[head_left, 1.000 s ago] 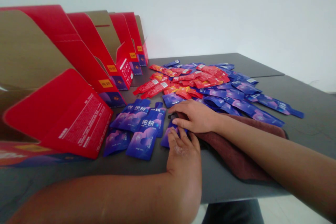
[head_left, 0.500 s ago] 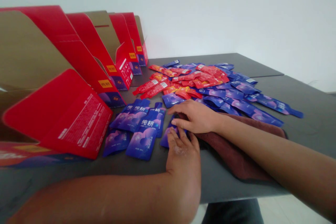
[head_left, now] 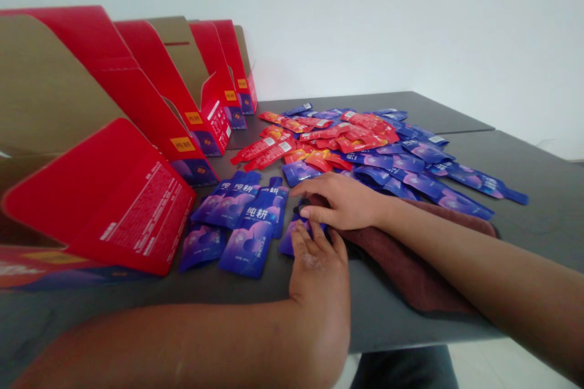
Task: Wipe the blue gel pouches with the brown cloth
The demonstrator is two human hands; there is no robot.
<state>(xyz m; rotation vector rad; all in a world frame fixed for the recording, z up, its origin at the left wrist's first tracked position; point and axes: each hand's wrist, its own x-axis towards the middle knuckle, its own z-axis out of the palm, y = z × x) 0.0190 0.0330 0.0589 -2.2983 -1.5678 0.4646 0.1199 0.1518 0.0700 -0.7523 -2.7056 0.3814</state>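
My left hand [head_left: 318, 258] lies with its fingers spread over a purple-blue pouch [head_left: 287, 242], pressing it to the table; the hand covers much of it. Just above, my right hand [head_left: 344, 199] is bent over the pouch's top end, thumb and fingers curled around a small black thing [head_left: 297, 210] that is mostly hidden. Left of my hands, several like pouches [head_left: 249, 243] with white lettering lie overlapping. A brown cloth [head_left: 410, 267] with a dark edge is under my right wrist and forearm.
Open red cardboard boxes [head_left: 150, 200] stand in a row along the left, flaps raised. Beyond my hands, red pouches [head_left: 360, 130] and more blue pouches [head_left: 424, 185] lie in a loose heap on the dark grey table [head_left: 538, 194]. A white wall rises behind.
The small black thing now shows beside my right thumb at the pouch's top. Both hands have otherwise hardly moved.
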